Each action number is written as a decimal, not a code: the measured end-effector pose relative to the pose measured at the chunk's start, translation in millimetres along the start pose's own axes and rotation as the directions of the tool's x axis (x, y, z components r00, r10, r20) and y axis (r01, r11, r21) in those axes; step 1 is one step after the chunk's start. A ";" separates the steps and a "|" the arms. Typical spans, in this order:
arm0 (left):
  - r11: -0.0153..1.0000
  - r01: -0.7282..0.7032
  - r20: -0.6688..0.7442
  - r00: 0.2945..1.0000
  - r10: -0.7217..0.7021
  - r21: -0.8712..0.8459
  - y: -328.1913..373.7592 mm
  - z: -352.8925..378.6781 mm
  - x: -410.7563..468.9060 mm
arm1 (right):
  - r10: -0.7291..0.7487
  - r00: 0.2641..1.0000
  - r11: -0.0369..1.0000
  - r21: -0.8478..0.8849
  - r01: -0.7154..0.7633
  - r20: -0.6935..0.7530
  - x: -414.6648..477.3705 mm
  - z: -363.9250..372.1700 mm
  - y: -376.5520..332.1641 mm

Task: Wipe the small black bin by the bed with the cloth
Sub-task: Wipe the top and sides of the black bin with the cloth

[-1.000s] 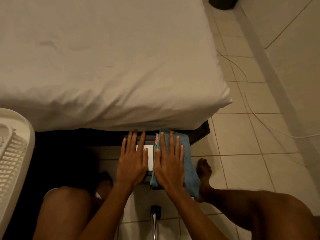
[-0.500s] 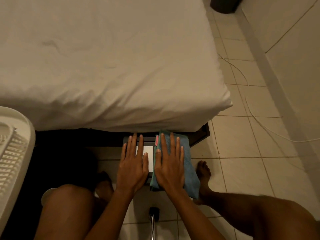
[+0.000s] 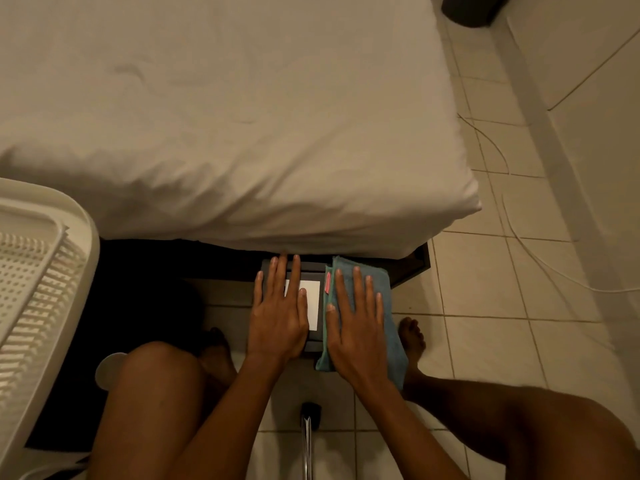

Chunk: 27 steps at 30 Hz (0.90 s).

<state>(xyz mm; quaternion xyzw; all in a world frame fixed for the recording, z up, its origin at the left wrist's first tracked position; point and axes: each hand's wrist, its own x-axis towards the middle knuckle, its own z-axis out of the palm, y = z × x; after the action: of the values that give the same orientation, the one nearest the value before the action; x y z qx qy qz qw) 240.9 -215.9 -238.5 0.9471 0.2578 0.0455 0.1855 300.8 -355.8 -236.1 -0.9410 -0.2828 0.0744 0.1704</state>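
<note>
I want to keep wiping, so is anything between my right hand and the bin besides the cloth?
Nothing visible. The right hand lies flat on the cloth, which covers the bin's right side. The left hand rests directly on the bin's left part.

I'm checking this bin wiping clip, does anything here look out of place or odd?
Nothing is spilled or damaged. The folded blue cloth lies flat on the small black bin under the right hand, while the left hand steadies the bin. One oddity: thin white cables trail loose over the tiled floor.
</note>
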 end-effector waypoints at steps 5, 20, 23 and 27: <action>1.000 -0.008 -0.004 1.000 0.008 0.013 -1.5 0.7 0.3 | -0.021 1.000 1.000 0.001 0.021 -0.013 -16.9 5.7 0.5; 1.000 0.005 0.005 1.000 -0.005 0.027 0.2 3.2 -0.2 | 0.005 1.000 1.000 0.015 -0.006 0.025 18.6 -7.4 -8.3; 1.000 0.005 0.003 1.000 -0.005 0.023 -0.7 3.8 -0.2 | -0.021 0.998 1.000 -0.014 0.021 0.053 -6.5 -2.5 -8.5; 0.999 -0.004 0.012 1.000 0.004 0.032 -0.7 3.4 0.1 | -0.031 0.997 0.998 -0.057 0.034 0.064 -11.2 3.6 -4.4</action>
<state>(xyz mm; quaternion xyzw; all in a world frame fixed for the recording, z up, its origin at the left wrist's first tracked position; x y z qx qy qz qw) 241.4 -216.4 -241.9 0.9507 0.2555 0.0361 0.1718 288.4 -357.6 -237.4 -0.9380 -0.3054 0.0930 0.1353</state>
